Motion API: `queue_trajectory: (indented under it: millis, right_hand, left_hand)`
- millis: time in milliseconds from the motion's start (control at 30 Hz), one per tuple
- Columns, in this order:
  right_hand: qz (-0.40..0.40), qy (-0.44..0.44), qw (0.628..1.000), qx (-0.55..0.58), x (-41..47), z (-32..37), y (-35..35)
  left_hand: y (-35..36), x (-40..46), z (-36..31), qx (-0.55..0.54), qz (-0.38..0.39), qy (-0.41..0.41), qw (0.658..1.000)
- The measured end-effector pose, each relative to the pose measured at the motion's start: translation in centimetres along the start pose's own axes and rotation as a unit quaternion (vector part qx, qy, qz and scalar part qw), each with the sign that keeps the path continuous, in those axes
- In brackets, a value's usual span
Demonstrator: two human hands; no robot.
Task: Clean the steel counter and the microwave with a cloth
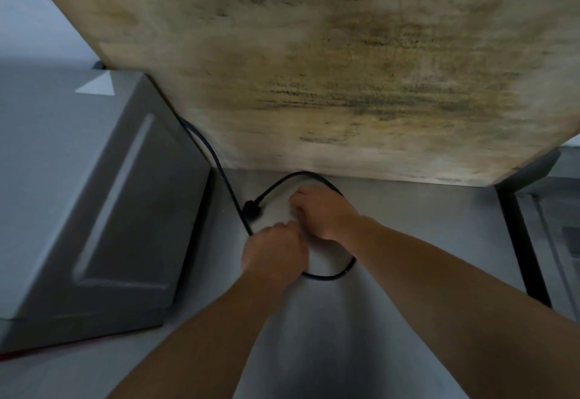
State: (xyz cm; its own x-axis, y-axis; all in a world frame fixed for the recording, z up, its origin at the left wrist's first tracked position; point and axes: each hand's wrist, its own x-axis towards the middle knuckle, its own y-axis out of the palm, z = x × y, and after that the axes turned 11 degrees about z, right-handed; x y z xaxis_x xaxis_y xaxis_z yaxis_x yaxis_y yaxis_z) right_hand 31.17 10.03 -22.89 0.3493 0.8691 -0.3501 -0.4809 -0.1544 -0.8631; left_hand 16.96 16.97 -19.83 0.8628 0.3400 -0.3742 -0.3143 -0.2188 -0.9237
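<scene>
Both hands, left hand (274, 249) and right hand (323, 210), are curled closed on the black power cable (329, 276) on the grey steel counter (408, 216), the grey boxy microwave (94, 197) stands left, and no cloth is visible, so wiping seems not begun

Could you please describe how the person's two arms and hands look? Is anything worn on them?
Both arms are bare from the hands back to the frame's lower edge: no sleeves show. The left hand and the right hand have no gloves, and no watch, bracelet or ring is visible, though the picture is somewhat blurred. No markings can be seen on either forearm.
</scene>
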Motion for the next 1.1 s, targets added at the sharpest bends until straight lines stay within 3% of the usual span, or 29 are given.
queue_trajectory:
  millis: [100,200,367,633,733,833,1033,1100]
  right_hand:
    - [0.062,-0.045,0.997,-0.032,1.9,1.7,-1.0]
    - [0.117,-0.055,0.991,-0.029,4.1,3.1,-1.8]
    - [0.148,-0.040,0.988,-0.022,7.0,4.4,-2.9]
    - [0.104,0.006,0.994,-0.015,9.9,5.6,-4.6]
    - [0.104,0.009,0.995,-0.003,9.9,5.7,-4.6]
    - [0.095,0.012,0.995,0.016,9.7,5.8,-5.0]
    - [0.058,-0.002,0.998,0.028,8.0,6.2,-5.8]
    - [0.049,-0.008,0.998,0.036,6.4,5.5,-5.1]
  left_hand:
    - [1.6,-2.3,1.0,-0.003,-0.022,0.032,0.999]
    - [2.8,-2.8,2.7,0.022,0.006,0.043,0.999]
    - [3.0,-1.8,5.7,0.040,0.016,0.038,0.998]
    - [2.0,-0.3,6.6,0.090,0.037,0.045,0.994]
    - [2.1,-0.3,7.7,0.107,0.088,0.071,0.988]
    - [2.3,-0.5,8.7,0.106,0.137,0.044,0.984]
    - [2.6,1.8,7.7,0.077,0.058,0.028,0.995]
    - [2.8,1.8,7.4,0.085,0.064,0.021,0.994]
